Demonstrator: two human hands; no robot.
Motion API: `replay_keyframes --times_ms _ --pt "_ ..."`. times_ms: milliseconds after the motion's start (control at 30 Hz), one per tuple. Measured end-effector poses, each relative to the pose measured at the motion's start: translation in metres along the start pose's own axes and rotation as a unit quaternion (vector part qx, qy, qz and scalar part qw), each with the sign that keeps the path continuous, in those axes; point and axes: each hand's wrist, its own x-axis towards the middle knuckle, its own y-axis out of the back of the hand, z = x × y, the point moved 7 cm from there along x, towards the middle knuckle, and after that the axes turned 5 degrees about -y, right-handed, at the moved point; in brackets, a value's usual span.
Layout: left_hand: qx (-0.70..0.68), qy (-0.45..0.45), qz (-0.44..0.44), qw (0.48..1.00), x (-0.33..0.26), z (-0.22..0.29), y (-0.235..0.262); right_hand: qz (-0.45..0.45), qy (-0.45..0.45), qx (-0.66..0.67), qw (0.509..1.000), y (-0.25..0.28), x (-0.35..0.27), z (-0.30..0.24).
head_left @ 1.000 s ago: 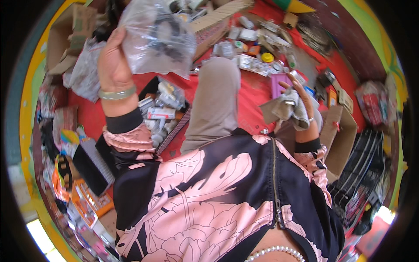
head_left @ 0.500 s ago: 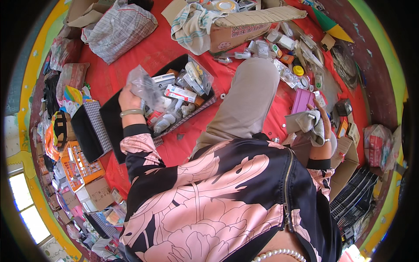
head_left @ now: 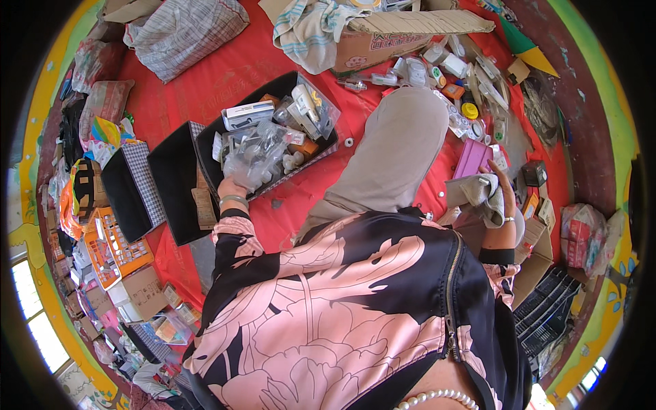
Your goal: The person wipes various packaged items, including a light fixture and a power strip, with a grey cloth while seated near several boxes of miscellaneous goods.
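Observation:
At the near left edge of a filled storage box (head_left: pixel 268 188), dark inside with a checked outer side, is my left hand (head_left: pixel 234 188). Its fingers are closed at a crumpled clear plastic bag (head_left: pixel 244 167) and partly hidden by it. Small packages and clear plastic pieces fill this box, with a white carton (head_left: pixel 248 115) lying on top at the back. On the right, my right hand (head_left: pixel 506 198) holds a bunched grey cloth (head_left: pixel 480 196) in its palm, its upper fingers stretched past it. Just beyond that cloth lies a purple container (head_left: pixel 471 158).
Two black storage boxes (head_left: pixel 179 181) (head_left: pixel 123 198) stand left of the filled one, near an orange basket (head_left: pixel 116 249). A large cardboard box (head_left: pixel 383 51) with a striped towel (head_left: pixel 311 34) stands at the back. Loose small goods spread right of my knee (head_left: pixel 403 130).
My left hand has lowered the clear plastic bag toward me, onto the near part of the filled box. The white carton on top now shows more fully. My right hand keeps its place.

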Motion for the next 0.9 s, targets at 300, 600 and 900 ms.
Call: replay_keyframes --times_ms 300,600,900 --pt "0.402 -0.235 -0.124 0.876 0.069 0.003 -0.021 -0.026 -0.058 -0.009 0.998 -0.004 0.001 0.005" --pt "0.788 -0.242 0.069 0.561 0.007 0.079 -0.117 0.011 -0.046 0.112 0.993 -0.008 -0.027 -0.017" --pt "0.512 -0.657 -0.268 0.484 -0.15 0.011 -0.367 -0.032 -0.026 0.007 0.999 -0.011 -0.021 -0.038"
